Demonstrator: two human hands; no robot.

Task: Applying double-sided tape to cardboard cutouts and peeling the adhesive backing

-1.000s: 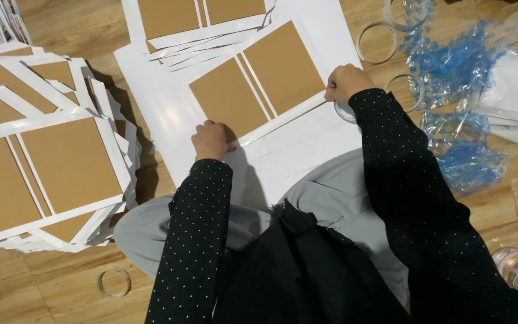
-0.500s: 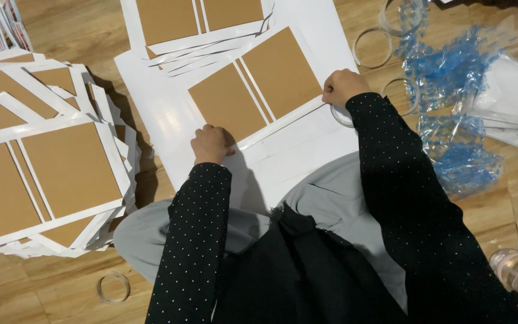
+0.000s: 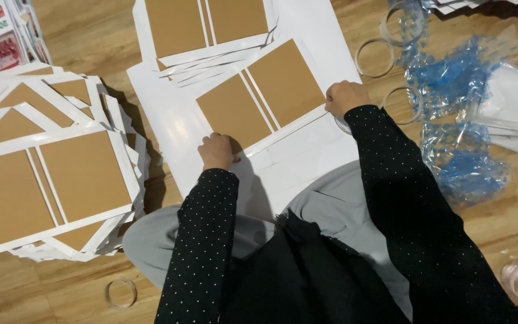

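Head view: at frame centre, on the wooden floor [image 3: 91, 36], lies a white sheet with brown boards [image 3: 259, 102]. The left hand [image 3: 216, 151] and right hand [image 3: 345, 98], both curled, seemingly pinch its near edge. It looks light, stiff and creasable; best held at the edges.

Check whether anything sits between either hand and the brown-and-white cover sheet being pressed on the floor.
Nothing visible does. The left hand rests directly on the near edge of the cover sheet, and the right hand presses its right corner. The clear tape rings lie off to the right, apart.
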